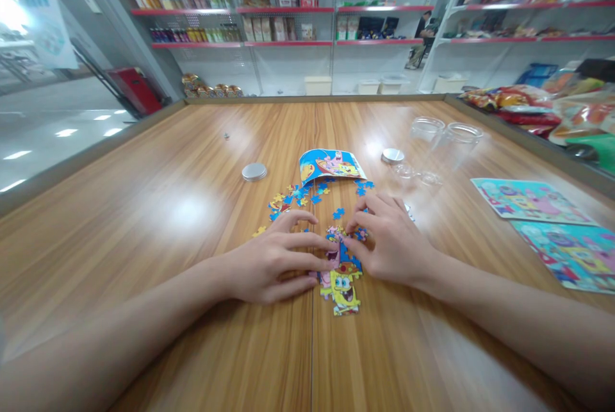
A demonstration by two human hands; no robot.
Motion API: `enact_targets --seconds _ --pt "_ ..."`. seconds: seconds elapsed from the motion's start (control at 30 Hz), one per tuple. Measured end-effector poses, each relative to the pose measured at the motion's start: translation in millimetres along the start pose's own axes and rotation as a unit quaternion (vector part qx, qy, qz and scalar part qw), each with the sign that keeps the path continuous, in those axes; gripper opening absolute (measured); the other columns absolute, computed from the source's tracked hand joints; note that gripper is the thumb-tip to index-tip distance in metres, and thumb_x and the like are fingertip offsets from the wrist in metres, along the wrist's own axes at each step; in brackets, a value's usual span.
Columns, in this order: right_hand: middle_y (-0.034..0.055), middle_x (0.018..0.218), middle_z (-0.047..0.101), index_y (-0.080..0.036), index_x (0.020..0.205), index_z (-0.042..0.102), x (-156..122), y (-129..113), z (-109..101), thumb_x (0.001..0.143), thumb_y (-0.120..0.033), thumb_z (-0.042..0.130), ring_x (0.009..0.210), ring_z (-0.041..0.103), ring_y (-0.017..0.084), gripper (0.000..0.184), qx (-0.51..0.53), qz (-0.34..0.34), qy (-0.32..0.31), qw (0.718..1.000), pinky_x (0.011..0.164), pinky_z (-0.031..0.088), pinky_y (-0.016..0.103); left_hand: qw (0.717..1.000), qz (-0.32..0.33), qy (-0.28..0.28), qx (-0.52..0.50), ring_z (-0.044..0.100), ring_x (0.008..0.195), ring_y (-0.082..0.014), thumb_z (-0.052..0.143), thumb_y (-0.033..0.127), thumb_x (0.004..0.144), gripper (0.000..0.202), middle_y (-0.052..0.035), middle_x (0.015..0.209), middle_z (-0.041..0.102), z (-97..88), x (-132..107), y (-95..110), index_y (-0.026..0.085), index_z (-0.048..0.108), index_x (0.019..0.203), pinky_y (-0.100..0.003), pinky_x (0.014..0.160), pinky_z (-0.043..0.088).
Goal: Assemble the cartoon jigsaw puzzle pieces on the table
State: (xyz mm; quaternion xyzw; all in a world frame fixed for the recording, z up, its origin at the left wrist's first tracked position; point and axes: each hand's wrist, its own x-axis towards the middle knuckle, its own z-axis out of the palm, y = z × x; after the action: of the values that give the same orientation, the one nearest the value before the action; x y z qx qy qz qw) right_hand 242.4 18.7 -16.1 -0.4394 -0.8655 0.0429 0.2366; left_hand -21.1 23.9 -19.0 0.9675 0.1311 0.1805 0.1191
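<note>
Holds the left hand [276,259] low over the near middle of the table [273,361], with fingers parted and spread, not closed on anything, and laid at the left edge of the joined puzzle section [344,290], perhaps to stop it sliding on the smooth wood. Has the right hand [394,240] at the far right edge of that section, with thumb and fingertips drawn close together; cannot tell whether gripping a piece or merely touching 1. Sets the section between the hands, turned to read upright from the near side, probably for easy viewing. Has loose puzzle pieces [298,194] strewn just beyond, mostly leftward, with 1 blue piece [339,213] apart in the middle, likely spread for easy picking. Has the bowed picture card [331,165] farther still, face toward the near side, perhaps for comparison. Offers a brown, wood-grained surface with a dark seam and patches of glare. Includes 1 silvery lid [254,172] at left, another lid [393,156] at right beside 2 clear jars [461,136], then 2 picture sheets [533,200] at far right. Looks onto stocked, red-edged shelves [288,9], bagged snacks [519,104] at right and 1 distant person [423,34].
</note>
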Motion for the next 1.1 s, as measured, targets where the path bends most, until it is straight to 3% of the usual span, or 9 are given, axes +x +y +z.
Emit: enact_targets --seconds 0.37,0.57,0.83,0.97,1.1 --pt "0.0086 0.101 0.061 -0.020 0.087 0.069 -6.5 -11.5 -3.9 0.085 -0.024 0.068 0.099 0.051 0.026 0.005 0.036 -0.084 -0.023 0.996 0.086 0.037 0.041 0.997 -0.063 -0.001 -0.053 0.052 0.128 -0.0276 0.067 0.025 0.090 0.030 -0.0088 0.123 0.069 -1.4 -3.0 -0.1 0.021 0.059 0.119 -0.054 0.120 0.031" --pt "0.0088 0.102 0.061 -0.018 0.093 0.069 -7.6 -15.3 -4.0 0.089 -0.025 0.064 0.097 0.053 0.024 0.009 0.069 -0.153 -0.075 0.983 0.085 0.039 0.040 0.995 -0.085 0.005 -0.051 0.038 0.137 -0.0320 0.067 0.028 0.090 0.048 -0.0123 0.129 0.063 -0.9 -3.4 1.0 0.021 0.051 0.135 -0.054 0.115 0.039" --pt "0.0070 0.096 0.058 -0.025 0.101 0.075 -7.2 -18.5 -4.6 0.096 -0.027 0.058 0.093 0.051 0.022 0.018 0.094 -0.197 -0.084 0.972 0.081 0.037 0.038 0.993 -0.100 -0.006 -0.061 0.031 0.143 -0.0319 0.067 0.025 0.089 0.044 -0.0112 0.131 0.061 -1.7 -6.2 2.3 0.021 0.054 0.131 -0.053 0.115 0.039" --pt "0.0069 0.095 0.058 -0.022 0.098 0.073 -8.8 -17.7 -3.4 0.093 -0.021 0.057 0.091 0.051 0.021 0.017 0.110 -0.182 -0.062 0.975 0.080 0.037 0.038 0.994 -0.088 -0.013 -0.068 0.038 0.139 -0.0300 0.065 0.021 0.090 0.041 -0.0089 0.124 0.066 -2.8 -4.5 3.2 0.020 0.054 0.130 -0.056 0.121 0.029" --pt "0.0065 0.091 0.058 -0.020 0.091 0.073 -10.1 -17.9 -2.1 0.093 -0.026 0.060 0.087 0.051 0.021 0.014 0.106 -0.161 -0.029 0.981 0.078 0.035 0.037 0.995 -0.060 -0.023 -0.075 0.053 0.127 -0.0245 0.059 0.014 0.092 0.027 -0.0064 0.126 0.068 -3.4 -1.4 2.5 0.020 0.059 0.118 -0.056 0.125 0.019"
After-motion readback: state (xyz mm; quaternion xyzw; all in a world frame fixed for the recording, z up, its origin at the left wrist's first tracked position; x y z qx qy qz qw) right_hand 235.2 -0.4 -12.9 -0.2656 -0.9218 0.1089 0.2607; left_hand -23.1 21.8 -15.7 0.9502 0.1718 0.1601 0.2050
